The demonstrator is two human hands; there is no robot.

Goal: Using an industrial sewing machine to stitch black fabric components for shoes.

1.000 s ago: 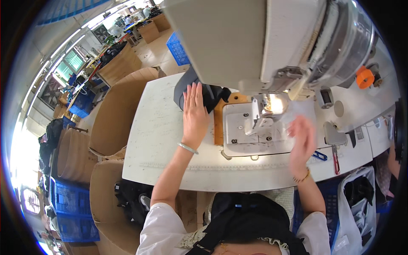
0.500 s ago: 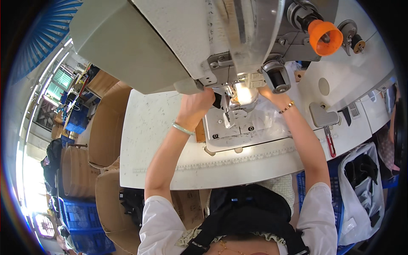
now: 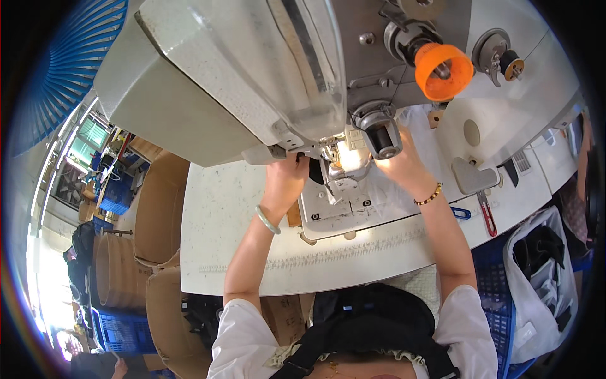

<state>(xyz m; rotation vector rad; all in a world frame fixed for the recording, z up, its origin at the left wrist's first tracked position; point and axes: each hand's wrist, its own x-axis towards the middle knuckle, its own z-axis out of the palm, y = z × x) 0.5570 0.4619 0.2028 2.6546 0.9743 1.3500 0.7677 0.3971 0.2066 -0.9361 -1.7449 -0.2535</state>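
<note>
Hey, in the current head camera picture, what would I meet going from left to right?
Blue fan guard, upper cardboard box, left hand, black piece just beside it, right hand, red handle, white bag.

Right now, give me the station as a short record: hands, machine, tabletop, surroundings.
left hand: under the head of the sewing machine, beside a black piece; grip unclear
right hand: beside the needle area, fingers partly hidden by machine parts; hold unclear
left hand position: left of the needle area
machine: work light glowing; orange cup on its front
tabletop: red-handled tool, blue tool
surroundings: cardboard box left, white bag right
</note>
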